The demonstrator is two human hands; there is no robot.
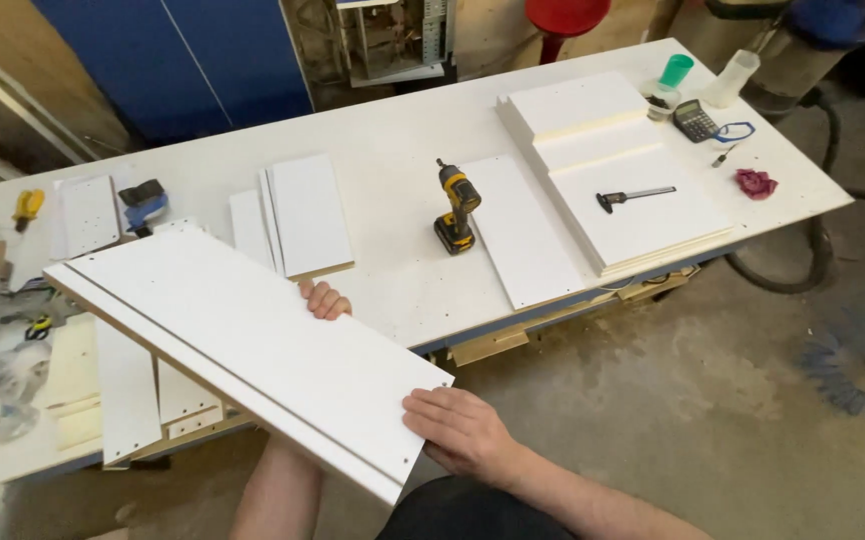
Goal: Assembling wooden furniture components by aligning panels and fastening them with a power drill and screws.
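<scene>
A long panel (243, 345) lies across the bench's (393, 140) near left edge. Behind it rest smaller boards (308, 213); right of those stands a cordless drill (456, 207), then stacked panels (618, 170) carrying a caliper (635, 196).

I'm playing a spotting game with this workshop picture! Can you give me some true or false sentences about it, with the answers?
1. Both hands hold a long white panel. True: left hand, right hand.
2. The drill lies flat on the floor. False: it stands on the workbench.
3. A calculator sits near a green cup. True.
4. The rag is blue. False: it is reddish.
</scene>
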